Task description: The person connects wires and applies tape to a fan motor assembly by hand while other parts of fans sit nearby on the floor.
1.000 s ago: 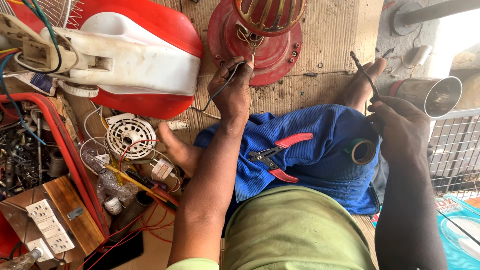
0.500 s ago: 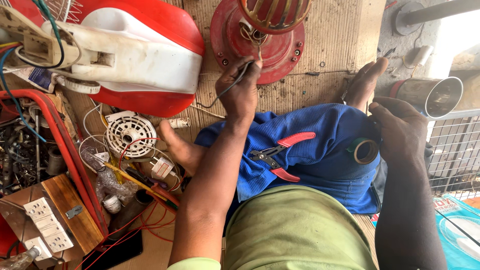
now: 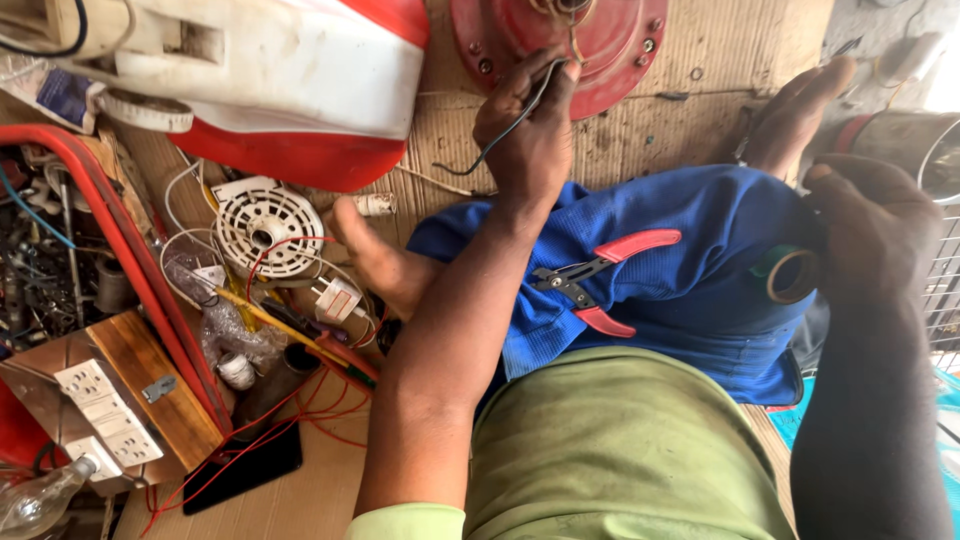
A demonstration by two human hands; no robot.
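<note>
Pinching a thin black wire (image 3: pixel 505 135) between thumb and fingers, the left hand (image 3: pixel 530 125) reaches to the far side, at the edge of the round red fan base (image 3: pixel 620 60). The wire hangs down from the grip toward the left. The right hand (image 3: pixel 865 230) is curled around a roll of tape (image 3: pixel 790 275) on the blue cloth (image 3: pixel 680 290), just right of the red pliers (image 3: pixel 600 280).
</note>
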